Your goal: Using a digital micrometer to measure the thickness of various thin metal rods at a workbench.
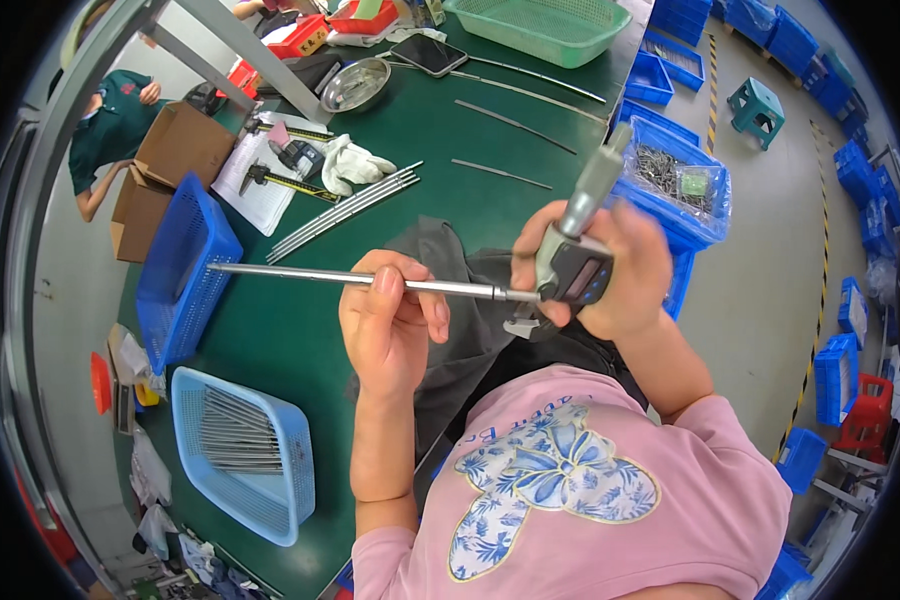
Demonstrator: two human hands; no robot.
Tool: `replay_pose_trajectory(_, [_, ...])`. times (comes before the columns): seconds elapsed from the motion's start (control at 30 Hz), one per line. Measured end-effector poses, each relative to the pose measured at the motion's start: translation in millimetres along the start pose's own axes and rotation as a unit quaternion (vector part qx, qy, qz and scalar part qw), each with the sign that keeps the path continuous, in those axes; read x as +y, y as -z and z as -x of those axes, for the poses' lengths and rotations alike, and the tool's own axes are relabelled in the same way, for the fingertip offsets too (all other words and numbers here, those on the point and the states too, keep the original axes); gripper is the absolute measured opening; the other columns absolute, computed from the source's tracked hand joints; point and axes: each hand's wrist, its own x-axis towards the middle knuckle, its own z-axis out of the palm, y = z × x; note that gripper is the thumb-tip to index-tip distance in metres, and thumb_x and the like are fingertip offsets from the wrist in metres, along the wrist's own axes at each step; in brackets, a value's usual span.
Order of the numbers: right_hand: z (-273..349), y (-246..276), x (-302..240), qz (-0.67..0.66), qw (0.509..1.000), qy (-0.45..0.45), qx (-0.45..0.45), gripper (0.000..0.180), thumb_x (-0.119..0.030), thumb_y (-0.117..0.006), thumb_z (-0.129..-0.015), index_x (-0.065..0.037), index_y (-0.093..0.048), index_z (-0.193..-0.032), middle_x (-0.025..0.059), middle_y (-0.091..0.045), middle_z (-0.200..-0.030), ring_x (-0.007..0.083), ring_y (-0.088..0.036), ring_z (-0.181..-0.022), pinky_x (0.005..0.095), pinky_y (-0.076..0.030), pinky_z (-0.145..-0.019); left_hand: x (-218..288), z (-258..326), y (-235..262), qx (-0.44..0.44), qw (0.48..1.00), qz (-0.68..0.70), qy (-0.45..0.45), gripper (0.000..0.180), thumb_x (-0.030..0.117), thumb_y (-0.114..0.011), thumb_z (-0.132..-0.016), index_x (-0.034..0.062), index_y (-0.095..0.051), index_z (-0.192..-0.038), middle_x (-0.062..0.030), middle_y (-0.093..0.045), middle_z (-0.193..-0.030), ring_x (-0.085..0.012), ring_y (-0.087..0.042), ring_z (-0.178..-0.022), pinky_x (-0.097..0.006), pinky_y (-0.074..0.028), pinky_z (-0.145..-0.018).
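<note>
Between the fingers of my left hand is a long, thin metal rod, its tapered end pointing left. The rod's other end reaches the measuring gap of a digital micrometer. My right hand is wrapped round that micrometer, with its silver thimble sticking up and its small display facing up. Whether the jaws touch the rod is too small to tell. Beyond my left hand lie several thin silver rods side by side on the green table. A grey cloth lies under my hands.
At left stand an empty blue basket and a light-blue basket of metal rods. Calipers, white gloves, a metal bowl and a phone lie farther back. A blue bin of small metal parts stands right. Another person is far left.
</note>
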Motion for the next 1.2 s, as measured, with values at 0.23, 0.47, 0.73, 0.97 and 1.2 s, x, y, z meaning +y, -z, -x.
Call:
replay_pose_trajectory(0.23, [-7.9, -3.0, -22.7, -0.151, 0.984, -0.088, -0.041, 0.066, -0.052, -0.027, -0.080, 0.009, -0.051, -0.084, 0.0230, -0.055, -0.068, 0.0196, -0.048, -0.039, 0.0225, -0.040, -0.036, 5.1, 4.3, -2.0, -0.032, 0.999, 0.001, 0.012, 0.024, 0.018, -0.041, -0.084, -0.0047, -0.047, -0.079, -0.0117, -0.047, -0.053, -0.0154, -0.047, -0.042, -0.022, -0.039, -0.038])
replay_pose_trajectory(0.47, [-10.6, -9.7, -20.6, -0.176, 0.978, -0.091, -0.057, 0.067, -0.053, -0.027, -0.080, 0.009, -0.051, -0.085, 0.0235, -0.055, -0.069, 0.0195, -0.049, -0.041, 0.0230, -0.040, -0.036, 8.3, 5.3, -1.0, -0.035, 0.999, 0.003, 0.028, 0.024, 0.018, -0.042, -0.084, -0.0047, -0.047, -0.079, -0.0116, -0.046, -0.053, -0.0154, -0.047, -0.042, -0.022, -0.038, -0.038])
replay_pose_trajectory(0.73, [-12.7, -11.3, -19.9, -0.140, 0.983, -0.100, -0.061, 0.064, -0.050, -0.025, -0.082, 0.009, -0.051, -0.084, 0.0225, -0.056, -0.067, 0.0175, -0.048, -0.037, 0.0213, -0.040, -0.035, 10.1, 6.0, -4.6, -0.006, 0.999, -0.035, 0.031, 0.021, 0.016, -0.037, -0.085, -0.0020, -0.046, -0.079, -0.0096, -0.044, -0.049, -0.0108, -0.036, -0.036, -0.020, -0.031, -0.033])
replay_pose_trajectory(0.97, [-12.1, -13.9, -17.8, -0.146, 0.982, -0.095, -0.065, 0.063, -0.050, -0.026, -0.082, 0.008, -0.052, -0.084, 0.0225, -0.056, -0.068, 0.0179, -0.048, -0.037, 0.0218, -0.040, -0.035, 8.4, 6.9, -5.1, 0.013, 0.998, -0.050, 0.045, 0.021, 0.016, -0.038, -0.084, -0.0018, -0.047, -0.078, -0.0089, -0.044, -0.049, -0.0109, -0.037, -0.036, -0.020, -0.031, -0.033])
replay_pose_trajectory(1.2, [-11.6, -14.7, -18.6, -0.135, 0.986, -0.087, -0.056, 0.063, -0.051, -0.028, -0.081, 0.007, -0.052, -0.082, 0.0215, -0.056, -0.066, 0.0175, -0.047, -0.036, 0.0215, -0.039, -0.034, 8.1, 6.4, -5.3, 0.010, 0.998, -0.040, 0.048, 0.021, 0.016, -0.038, -0.084, -0.0020, -0.046, -0.078, -0.0086, -0.044, -0.048, -0.0105, -0.037, -0.036, -0.020, -0.032, -0.033])
